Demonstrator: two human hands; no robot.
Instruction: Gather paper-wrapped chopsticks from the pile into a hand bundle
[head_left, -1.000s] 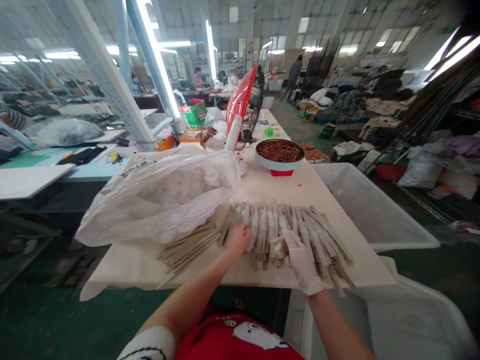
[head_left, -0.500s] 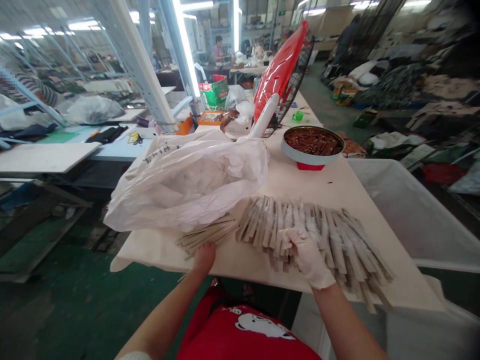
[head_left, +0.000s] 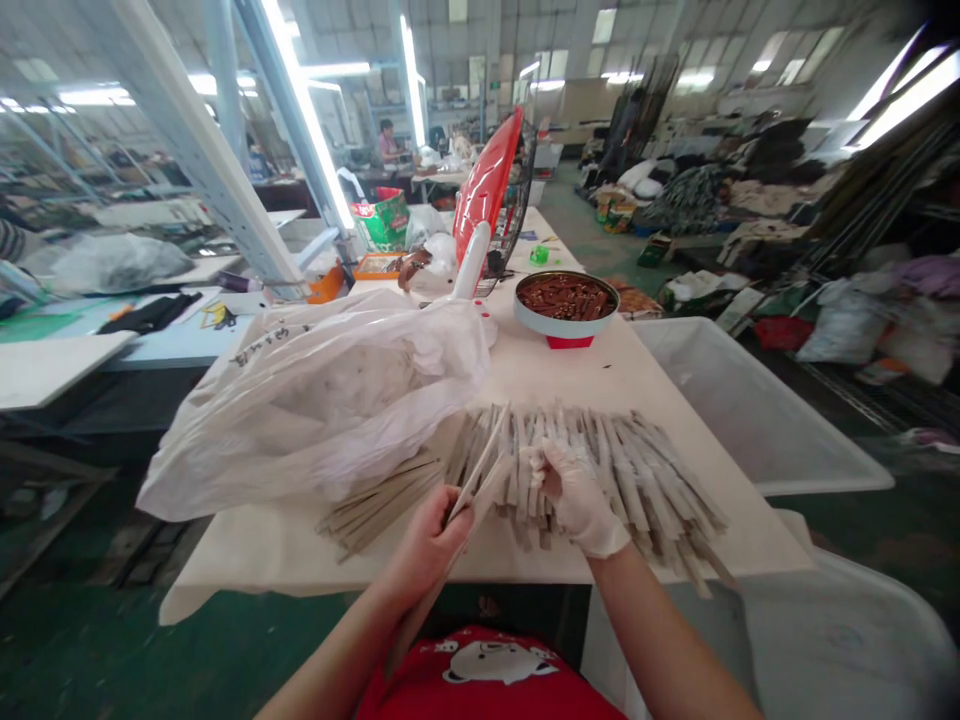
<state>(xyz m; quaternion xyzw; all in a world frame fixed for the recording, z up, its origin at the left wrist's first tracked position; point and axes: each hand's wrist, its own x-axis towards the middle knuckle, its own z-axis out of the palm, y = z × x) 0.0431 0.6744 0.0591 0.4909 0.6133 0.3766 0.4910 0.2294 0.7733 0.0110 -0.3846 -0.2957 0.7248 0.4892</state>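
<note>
My bare left hand (head_left: 431,540) is closed round a few thin beige strips (head_left: 487,470), which stick out above and below the fist. My gloved right hand (head_left: 574,495) has its fingers pinched together over the row of bundled strips (head_left: 637,465); what they hold, if anything, is too small to name. A smaller pile of loose strips (head_left: 375,505) lies at the left, partly under a large white plastic bag (head_left: 322,390).
Behind the strips a round tin of brown pieces (head_left: 566,298) rests on a red base. A fan with a red cover (head_left: 484,180) stands behind the bag. White plastic bins (head_left: 750,410) sit right of the table (head_left: 525,370). A person (head_left: 388,145) is far back.
My left hand has risen from the left pile and moved right, now with strips in it. My right hand stays over the bundled row. The view has turned to the right.
</note>
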